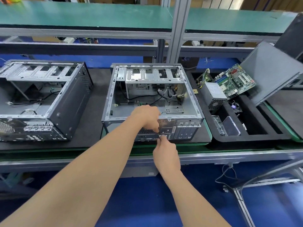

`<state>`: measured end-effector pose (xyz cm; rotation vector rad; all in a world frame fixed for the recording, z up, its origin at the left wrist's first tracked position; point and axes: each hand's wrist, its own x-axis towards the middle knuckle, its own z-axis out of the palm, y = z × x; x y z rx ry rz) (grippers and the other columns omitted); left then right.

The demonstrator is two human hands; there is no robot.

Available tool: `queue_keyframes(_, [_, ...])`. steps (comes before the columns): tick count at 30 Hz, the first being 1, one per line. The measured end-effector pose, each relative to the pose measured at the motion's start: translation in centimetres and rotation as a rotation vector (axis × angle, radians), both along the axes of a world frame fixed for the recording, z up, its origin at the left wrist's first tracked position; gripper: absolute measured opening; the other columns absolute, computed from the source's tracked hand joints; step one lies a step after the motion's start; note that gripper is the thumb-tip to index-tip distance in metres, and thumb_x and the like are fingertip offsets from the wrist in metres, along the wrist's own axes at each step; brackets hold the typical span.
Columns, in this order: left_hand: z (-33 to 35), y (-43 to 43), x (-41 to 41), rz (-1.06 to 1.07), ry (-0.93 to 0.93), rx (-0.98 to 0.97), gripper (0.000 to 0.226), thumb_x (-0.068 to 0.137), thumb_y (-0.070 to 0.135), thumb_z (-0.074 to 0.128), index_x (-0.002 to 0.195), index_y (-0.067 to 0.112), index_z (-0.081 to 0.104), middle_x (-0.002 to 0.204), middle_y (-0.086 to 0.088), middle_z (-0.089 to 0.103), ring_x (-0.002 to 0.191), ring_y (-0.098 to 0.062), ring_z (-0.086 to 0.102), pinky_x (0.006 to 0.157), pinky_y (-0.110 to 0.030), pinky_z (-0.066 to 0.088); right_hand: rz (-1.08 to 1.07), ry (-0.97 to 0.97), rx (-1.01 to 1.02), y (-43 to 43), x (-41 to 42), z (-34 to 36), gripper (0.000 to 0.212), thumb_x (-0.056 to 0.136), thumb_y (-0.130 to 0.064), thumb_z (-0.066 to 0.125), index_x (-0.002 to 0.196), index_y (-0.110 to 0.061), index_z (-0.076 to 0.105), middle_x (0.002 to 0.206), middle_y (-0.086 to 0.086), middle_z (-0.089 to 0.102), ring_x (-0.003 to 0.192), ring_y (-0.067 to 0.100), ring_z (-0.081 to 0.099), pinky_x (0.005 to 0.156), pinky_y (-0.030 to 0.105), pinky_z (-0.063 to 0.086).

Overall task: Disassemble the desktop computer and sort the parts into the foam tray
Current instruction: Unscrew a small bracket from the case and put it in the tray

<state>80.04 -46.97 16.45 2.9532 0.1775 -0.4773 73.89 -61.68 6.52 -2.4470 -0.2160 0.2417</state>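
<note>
Overhead shelf (82, 15): green-topped, it runs across the whole width above your bench.
Bench (96, 112): a black mat on a green-edged top, and everything below sits on it.
Desktop computer case (191, 95): it lies on its side straight in front of you, open face up and rear panel towards you. Inside you can see the drive cage at the far end and loose black and white cables.
Second case (70, 102): also open and on its side, it is on your left, well apart from the one you are working on.
Side panel (270, 71): grey, tilted, it leans over the far right end of the tray.
Foam tray (246, 138): black, it sits just beside the case on your right, with long compartments.
Motherboard (234, 81): green, it is propped at a slant in the far part of the tray.
Power supply (211, 95): a grey box tipped in the tray's left compartment, touching the motherboard's edge.
Clear box (231, 126): it sits in a near compartment of the tray.
Left hand (146, 117): draped over the case's near top edge, its fingers curl down onto the rear panel. You cannot tell whether they grip anything.
Right hand (165, 151): just below your left, thumb and fingertips pinched narrow on the thin dark piece.
Thin dark piece (158, 133): it stands upright against the rear panel between your two hands, too small to name.
</note>
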Motion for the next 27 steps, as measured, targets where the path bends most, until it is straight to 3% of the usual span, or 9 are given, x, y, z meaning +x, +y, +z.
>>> queue_keyframes(4, [0.1, 0.0, -0.1, 0.004, 0.006, -0.018, 0.042, 0.075, 0.048, 0.083, 0.100, 0.021, 0.063, 0.083, 0.004, 0.066, 0.084, -0.025, 0.065, 0.064, -0.035, 0.049, -0.013, 0.043, 0.153, -0.6, 0.4, -0.1, 0.028, 0.110, -0.034, 0.041, 0.091, -0.023, 0.059, 0.077, 0.000, 0.062, 0.065, 0.023, 0.061, 0.053, 0.033, 0.045])
queue_keyframes(7, [0.1, -0.1, -0.1, 0.010, 0.015, -0.020, 0.044, 0.075, 0.048, 0.083, 0.105, 0.022, 0.065, 0.085, 0.004, 0.067, 0.087, -0.026, 0.065, 0.071, -0.038, 0.054, -0.070, 0.421, 0.430, -1.2, 1.6, 0.5, 0.035, 0.106, -0.031, 0.041, 0.094, -0.018, 0.071, 0.065, 0.004, 0.061, 0.038, 0.023, 0.048, 0.041, 0.028, 0.037])
queue_keyframes(10, [0.1, -0.1, 0.0, 0.019, 0.011, -0.034, 0.047, 0.074, 0.047, 0.083, 0.111, 0.023, 0.067, 0.082, 0.005, 0.064, 0.087, -0.026, 0.064, 0.072, -0.039, 0.055, -0.153, 0.890, 0.797, -2.0, 2.2, 0.7, 0.033, 0.108, -0.025, 0.043, 0.107, -0.006, 0.070, 0.063, 0.005, 0.054, 0.037, 0.021, 0.035, 0.041, 0.027, 0.030])
queue_keyframes(12, [0.1, -0.1, 0.0, 0.029, 0.003, -0.043, 0.051, 0.073, 0.047, 0.084, 0.115, 0.025, 0.067, 0.079, 0.006, 0.060, 0.087, -0.027, 0.063, 0.069, -0.037, 0.051, -0.114, 1.016, 0.989, -2.6, 2.1, 0.4, 0.029, 0.110, -0.024, 0.045, 0.114, -0.005, 0.065, 0.067, 0.005, 0.053, 0.039, 0.018, 0.033, 0.041, 0.027, 0.031])
queue_keyframes(17, [-0.2, 0.0, 0.1, 0.047, -0.002, -0.047, 0.040, 0.071, 0.048, 0.084, 0.100, 0.029, 0.063, 0.083, 0.003, 0.066, 0.084, -0.027, 0.064, 0.068, -0.036, 0.051, -0.068, 1.289, 1.353, -3.2, 1.3, -1.1, 0.024, 0.108, -0.032, 0.056, 0.116, -0.013, 0.067, 0.078, 0.003, 0.054, 0.040, 0.007, 0.033, 0.035, 0.022, 0.031])
queue_keyframes(20, [-0.3, 0.1, 0.1, 0.062, -0.011, -0.045, 0.041, 0.070, 0.048, 0.084, 0.092, 0.022, 0.060, 0.084, 0.002, 0.067, 0.081, -0.025, 0.063, 0.066, -0.036, 0.050, -0.089, 1.372, 1.513, -2.7, 0.9, -1.4, 0.023, 0.105, -0.028, 0.055, 0.110, -0.010, 0.069, 0.075, 0.001, 0.052, 0.034, 0.006, 0.034, 0.030, 0.020, 0.029])
queue_keyframes(22, [-0.3, 0.0, 0.0, 0.067, -0.022, -0.044, 0.050, 0.070, 0.047, 0.084, 0.109, 0.022, 0.067, 0.086, 0.001, 0.067, 0.084, -0.027, 0.063, 0.067, -0.036, 0.050, -0.117, 1.374, 1.545, -2.4, 0.8, -1.2, 0.026, 0.106, -0.025, 0.052, 0.108, -0.009, 0.071, 0.070, 0.000, 0.051, 0.032, 0.006, 0.032, 0.029, 0.020, 0.024])
queue_keyframes(24, [-0.3, 0.0, 0.0, 0.063, -0.034, -0.037, 0.071, 0.071, 0.047, 0.084, 0.134, 0.024, 0.062, 0.099, -0.002, 0.071, 0.091, -0.029, 0.063, 0.071, -0.038, 0.052, -0.139, 1.357, 1.523, -2.3, 0.9, -0.8, 0.029, 0.109, -0.026, 0.048, 0.111, -0.009, 0.072, 0.067, 0.000, 0.047, 0.031, 0.006, 0.029, 0.030, 0.019, 0.020])
queue_keyframes(27, [-0.3, -0.1, 0.0, 0.060, -0.032, -0.028, 0.075, 0.071, 0.047, 0.084, 0.139, 0.024, 0.059, 0.111, -0.004, 0.072, 0.093, -0.029, 0.064, 0.077, -0.041, 0.056, -0.164, 1.255, 1.400, -2.1, 1.2, -0.2, 0.028, 0.112, -0.027, 0.045, 0.119, -0.010, 0.067, 0.065, 0.000, 0.043, 0.033, 0.006, 0.025, 0.030, 0.019, 0.020])
